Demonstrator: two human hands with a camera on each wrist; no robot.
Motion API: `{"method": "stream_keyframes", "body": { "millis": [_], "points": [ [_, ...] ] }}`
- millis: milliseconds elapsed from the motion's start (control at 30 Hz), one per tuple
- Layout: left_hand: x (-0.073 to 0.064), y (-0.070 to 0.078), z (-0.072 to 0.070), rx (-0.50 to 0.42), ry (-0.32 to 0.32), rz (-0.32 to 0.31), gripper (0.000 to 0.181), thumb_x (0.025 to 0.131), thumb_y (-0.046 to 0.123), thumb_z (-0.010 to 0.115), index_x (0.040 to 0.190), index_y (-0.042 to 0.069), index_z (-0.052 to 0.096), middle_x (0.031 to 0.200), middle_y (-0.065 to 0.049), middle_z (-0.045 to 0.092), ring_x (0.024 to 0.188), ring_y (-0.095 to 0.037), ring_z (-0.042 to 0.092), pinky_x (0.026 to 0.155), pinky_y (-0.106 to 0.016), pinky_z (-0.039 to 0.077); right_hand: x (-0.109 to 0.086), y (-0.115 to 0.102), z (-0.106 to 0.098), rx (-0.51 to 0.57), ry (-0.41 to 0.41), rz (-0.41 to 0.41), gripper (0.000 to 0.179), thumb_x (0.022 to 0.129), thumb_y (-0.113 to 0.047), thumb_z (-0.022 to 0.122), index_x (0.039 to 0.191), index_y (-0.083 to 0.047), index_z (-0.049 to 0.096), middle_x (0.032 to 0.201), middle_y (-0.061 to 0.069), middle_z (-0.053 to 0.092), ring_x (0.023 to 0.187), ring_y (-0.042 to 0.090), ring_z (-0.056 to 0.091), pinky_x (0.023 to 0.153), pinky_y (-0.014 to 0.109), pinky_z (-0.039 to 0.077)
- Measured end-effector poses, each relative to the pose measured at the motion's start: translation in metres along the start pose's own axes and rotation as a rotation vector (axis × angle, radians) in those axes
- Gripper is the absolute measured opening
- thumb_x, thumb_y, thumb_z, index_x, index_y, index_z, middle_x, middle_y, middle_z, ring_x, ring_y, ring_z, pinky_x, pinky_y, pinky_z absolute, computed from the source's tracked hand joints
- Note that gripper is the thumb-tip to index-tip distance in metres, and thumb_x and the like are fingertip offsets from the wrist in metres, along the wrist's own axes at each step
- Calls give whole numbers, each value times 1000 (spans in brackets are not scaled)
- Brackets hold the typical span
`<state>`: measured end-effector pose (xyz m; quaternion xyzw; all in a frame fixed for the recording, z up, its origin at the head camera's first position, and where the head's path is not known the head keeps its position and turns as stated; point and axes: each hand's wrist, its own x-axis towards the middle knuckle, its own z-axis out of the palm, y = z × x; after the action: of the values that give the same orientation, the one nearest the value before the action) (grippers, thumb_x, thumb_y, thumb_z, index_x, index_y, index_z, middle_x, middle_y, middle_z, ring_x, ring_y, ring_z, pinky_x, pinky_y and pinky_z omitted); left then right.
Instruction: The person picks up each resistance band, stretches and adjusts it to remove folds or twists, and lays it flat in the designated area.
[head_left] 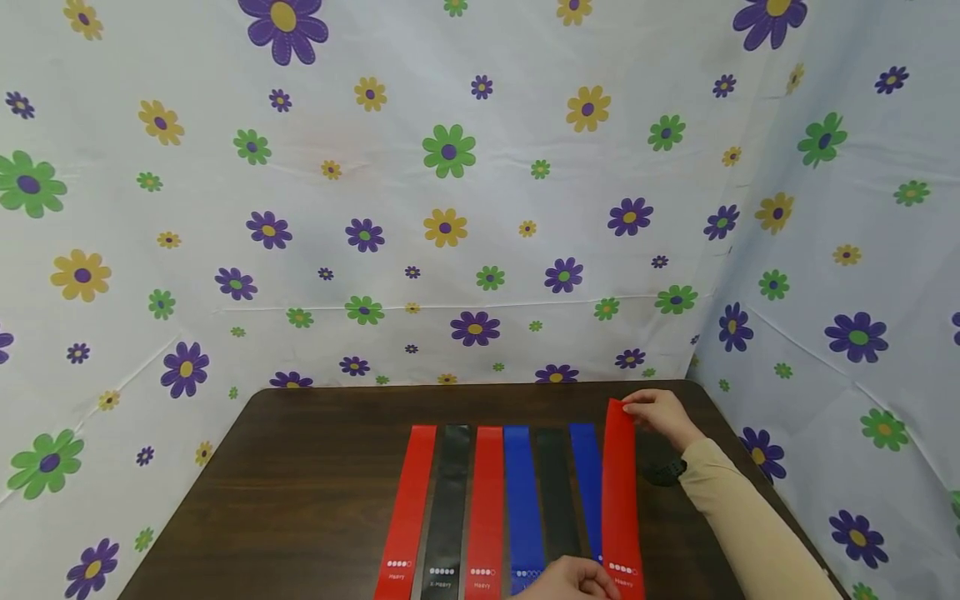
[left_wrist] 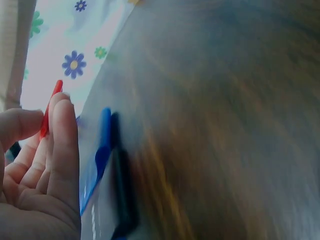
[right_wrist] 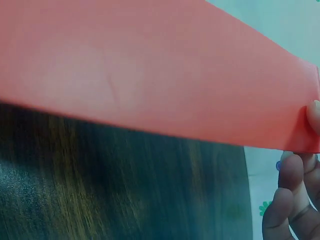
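Note:
A red resistance band [head_left: 621, 492], printed with dots and the word Heavy near its close end, is stretched flat between both hands at the right of the row. My right hand [head_left: 662, 414] pinches its far end at the corner; in the right wrist view the thumb and fingers of the right hand [right_wrist: 295, 195] hold that end above the table. Down at the near end is my left hand [head_left: 566, 578]. In the left wrist view, the left hand [left_wrist: 45, 165] pinches the red band's edge [left_wrist: 51, 107] between thumb and fingers.
Left of the held band several flat bands lie side by side on the dark wooden table [head_left: 300, 492]: a blue band [head_left: 588, 467], a black band [head_left: 557, 492], another blue band [head_left: 522, 492], a red band [head_left: 487, 492] and more. Flowered cloth [head_left: 405, 183] hangs behind and beside the table.

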<state>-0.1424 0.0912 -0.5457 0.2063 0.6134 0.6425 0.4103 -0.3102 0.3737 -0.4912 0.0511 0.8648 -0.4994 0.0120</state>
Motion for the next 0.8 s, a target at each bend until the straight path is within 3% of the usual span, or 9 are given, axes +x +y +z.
{"method": "stream_keyframes", "body": {
  "millis": [167,467,600,800],
  "points": [
    [10,-3,13,45,59,13,16,91,11,64,99,-1,71,74,7,65,67,-4,58,69,-22,50,1,1,-1,14,27,1,29,92,-16,66,111,6,66,87,8,68,70,20,62,63,33,51],
    [28,-6,27,51,46,27,21,92,10,61,103,-7,68,77,3,67,67,-2,57,69,-19,49,3,3,3,-24,106,7,31,91,-18,67,111,5,67,94,12,67,71,19,57,62,31,49],
    [34,-9,34,77,66,49,20,90,8,63,102,-8,68,82,-5,71,67,1,58,68,-18,49,5,6,4,-54,129,10,31,91,-19,66,111,4,68,100,16,67,75,21,58,62,31,48],
    [41,-9,43,65,96,49,20,90,7,63,101,-9,67,82,-5,71,66,2,57,66,-17,48,7,8,5,-44,128,13,29,91,-16,66,110,5,68,98,16,67,73,20,61,62,31,50]
  ]
}}
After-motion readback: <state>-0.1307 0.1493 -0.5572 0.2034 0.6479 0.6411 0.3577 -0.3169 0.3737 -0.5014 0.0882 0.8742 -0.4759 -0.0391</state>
